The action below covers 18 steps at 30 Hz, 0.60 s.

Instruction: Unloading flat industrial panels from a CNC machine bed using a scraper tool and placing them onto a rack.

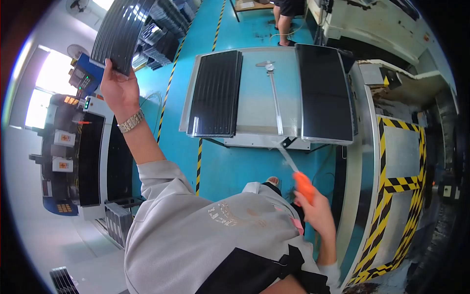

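Observation:
My left hand (pixel 120 90) is raised at the upper left, its fingers closed on the lower edge of a dark ribbed panel (pixel 120 36). The panel's top runs out of view. Low on the right, my right hand (pixel 316 208) grips the orange handle of a tool with a long thin grey blade (pixel 289 159). Motion blurs the blade, so I cannot tell its exact kind. Ahead is a table (pixel 254 117) bearing a stack of dark ribbed panels (pixel 215 93) at its left. A dial caliper (pixel 274 90) lies in its middle, and smooth dark panels (pixel 324 93) sit at its right.
A machine with yellow-black striped edging (pixel 382 161) stands close on the right. More stacked panels (pixel 164 44) are at the far left, beside striped floor lines. Another person's legs (pixel 284 24) show at the back. Machinery with a control box (pixel 83 78) lines the left.

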{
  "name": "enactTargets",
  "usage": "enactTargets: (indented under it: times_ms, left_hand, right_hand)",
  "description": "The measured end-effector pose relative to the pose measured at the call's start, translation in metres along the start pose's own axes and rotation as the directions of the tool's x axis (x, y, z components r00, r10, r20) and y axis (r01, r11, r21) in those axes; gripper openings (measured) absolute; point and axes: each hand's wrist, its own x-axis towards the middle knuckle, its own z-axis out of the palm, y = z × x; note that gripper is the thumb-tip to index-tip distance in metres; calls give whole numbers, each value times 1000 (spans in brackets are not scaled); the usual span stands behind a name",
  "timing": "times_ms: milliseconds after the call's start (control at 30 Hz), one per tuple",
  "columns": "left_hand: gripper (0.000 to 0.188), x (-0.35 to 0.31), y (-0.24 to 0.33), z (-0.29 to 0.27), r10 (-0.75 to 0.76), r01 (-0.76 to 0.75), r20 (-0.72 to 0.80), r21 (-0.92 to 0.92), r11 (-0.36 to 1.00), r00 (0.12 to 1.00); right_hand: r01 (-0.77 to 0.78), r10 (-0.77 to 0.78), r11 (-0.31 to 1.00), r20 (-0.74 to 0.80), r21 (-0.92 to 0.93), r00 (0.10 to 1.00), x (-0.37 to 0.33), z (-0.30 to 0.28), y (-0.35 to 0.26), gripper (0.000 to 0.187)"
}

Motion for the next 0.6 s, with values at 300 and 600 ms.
enactTargets:
  times_ms: [300,600]
  left_hand:
    - [27,-30,5,-79,-29,39,-193,45,998,981]
    - [25,-75,-18,-156,-59,97,-385,80,992,921]
  right_hand:
    - [405,-473,649,74,-644,878,247,104,-109,49]
    - [258,-166,814,217,-520,962,301,96,-173,52]
